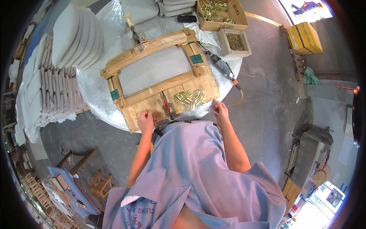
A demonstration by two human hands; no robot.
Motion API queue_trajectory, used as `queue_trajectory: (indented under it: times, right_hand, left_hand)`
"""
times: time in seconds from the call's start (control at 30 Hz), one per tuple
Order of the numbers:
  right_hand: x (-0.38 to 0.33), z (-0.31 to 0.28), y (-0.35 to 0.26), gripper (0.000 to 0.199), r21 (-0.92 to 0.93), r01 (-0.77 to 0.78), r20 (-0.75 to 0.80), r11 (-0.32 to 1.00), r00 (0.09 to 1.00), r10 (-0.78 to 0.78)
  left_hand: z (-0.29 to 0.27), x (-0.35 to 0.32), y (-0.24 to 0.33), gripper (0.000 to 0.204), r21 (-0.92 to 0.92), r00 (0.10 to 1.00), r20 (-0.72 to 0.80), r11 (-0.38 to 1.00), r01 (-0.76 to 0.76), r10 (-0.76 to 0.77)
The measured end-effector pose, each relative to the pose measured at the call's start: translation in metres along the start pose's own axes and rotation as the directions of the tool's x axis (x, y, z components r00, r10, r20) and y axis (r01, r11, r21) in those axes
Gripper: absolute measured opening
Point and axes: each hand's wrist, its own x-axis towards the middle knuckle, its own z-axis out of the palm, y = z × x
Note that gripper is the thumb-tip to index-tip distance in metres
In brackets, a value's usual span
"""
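My left hand (pixel 146 121) is closed, its fingers curled over the front left part of a wooden jig board (pixel 139 110); anything inside them is hidden. My right hand (pixel 221 111) hovers just off the board's front right corner, thumb and fingers drawn together; I cannot make out what they may hold. Between the hands lies a loose pile of small brass-coloured metal fittings (pixel 189 99). Beside it stands a red-handled toggle clamp (pixel 167 105). A pale grey panel (pixel 154 70) sits inside the jig's wooden frame (pixel 160 88). At the far side is a yellow-handled toggle clamp (pixel 135 36).
A power screwdriver (pixel 223 68) with a hose lies right of the jig on the plastic-covered round table (pixel 100 103). Behind it stand a cardboard box (pixel 223 24) of brass fittings and a smaller tub (pixel 234 42). Grey padded panels (pixel 78 38) are stacked at left.
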Motion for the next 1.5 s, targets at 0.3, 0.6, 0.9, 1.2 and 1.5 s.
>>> queue_trajectory:
  times: [0.3, 0.6, 0.9, 1.2, 1.5]
  right_hand:
    - [-0.010, 0.005, 0.006, 0.024, -0.132, 0.068, -0.025, 0.989, 0.997, -0.072]
    - [-0.005, 0.018, -0.010, 0.032, -0.259, 0.239, -0.061, 0.936, 0.963, -0.263]
    - [0.010, 0.018, -0.002, 0.036, -0.368, 0.204, -0.138, 0.907, 0.953, -0.270]
    - [0.007, 0.025, -0.016, 0.025, -0.340, 0.177, -0.098, 0.924, 0.970, -0.222]
    - [-0.022, 0.024, -0.034, 0.035, -0.135, -0.142, -0.046, 0.980, 0.989, 0.137]
  left_hand:
    - [0.000, 0.000, 0.005, 0.040, 0.014, 1.000, 0.002, 1.000, 0.015, -0.015]
    - [0.000, 0.000, 0.004, 0.040, -0.002, 1.000, 0.008, 1.000, 0.021, -0.021]
    - [0.002, 0.001, 0.004, 0.041, 0.000, 0.999, 0.015, 0.999, 0.032, -0.032]
    - [0.001, 0.003, 0.006, 0.042, 0.037, 0.998, 0.015, 0.997, 0.061, -0.062]
    - [0.000, 0.004, 0.003, 0.042, 0.010, 0.998, 0.019, 0.998, 0.065, -0.065]
